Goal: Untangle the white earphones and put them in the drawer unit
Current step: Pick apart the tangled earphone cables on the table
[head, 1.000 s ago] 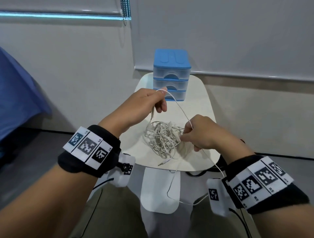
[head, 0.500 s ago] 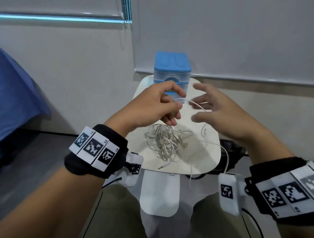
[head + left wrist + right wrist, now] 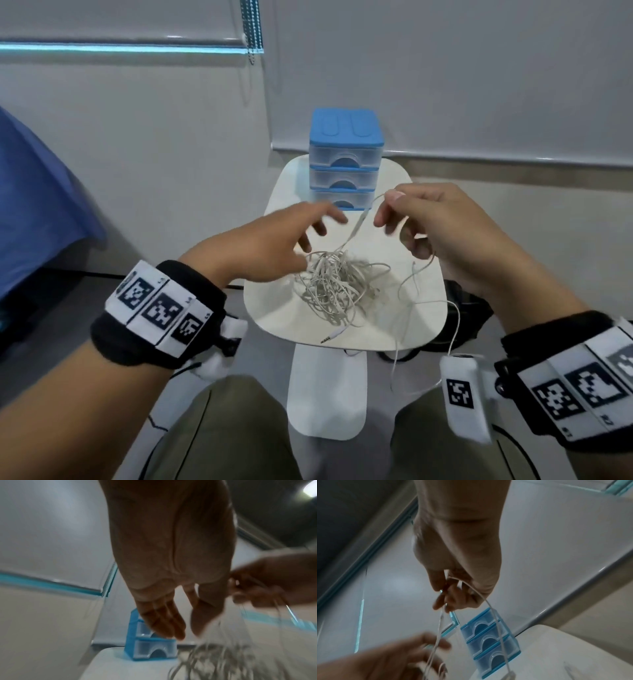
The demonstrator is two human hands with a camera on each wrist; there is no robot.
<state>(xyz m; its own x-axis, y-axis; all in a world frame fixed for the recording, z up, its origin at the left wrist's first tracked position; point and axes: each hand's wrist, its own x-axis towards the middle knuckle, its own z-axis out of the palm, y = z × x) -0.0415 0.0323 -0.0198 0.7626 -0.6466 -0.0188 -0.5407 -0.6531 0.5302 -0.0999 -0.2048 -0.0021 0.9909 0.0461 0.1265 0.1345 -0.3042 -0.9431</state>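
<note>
Lying in a loose snarl at the middle of the worktop, the white earphones are far from sorted: most of the cord is heaped there, its plug pointing toward the near edge, while one strand rises to the right hand and another trails off the near right edge toward the person's lap. The right hand pinches that raised strand between thumb and forefinger, its other fingers loosely curled, probably to lift a free length clear of the knot so it can be traced. The left hand hovers just left of the heap with fingers spread and relaxed, holding nothing; it seems poised to steady or pick at the tangle. At the far end of the worktop stands the drawer unit, blue-topped, its three clear drawers all pushed in, so stowing is not yet started. Around this small white worktop are pale walls, a lowered blind with a bead chain, and blue fabric at the left.
</note>
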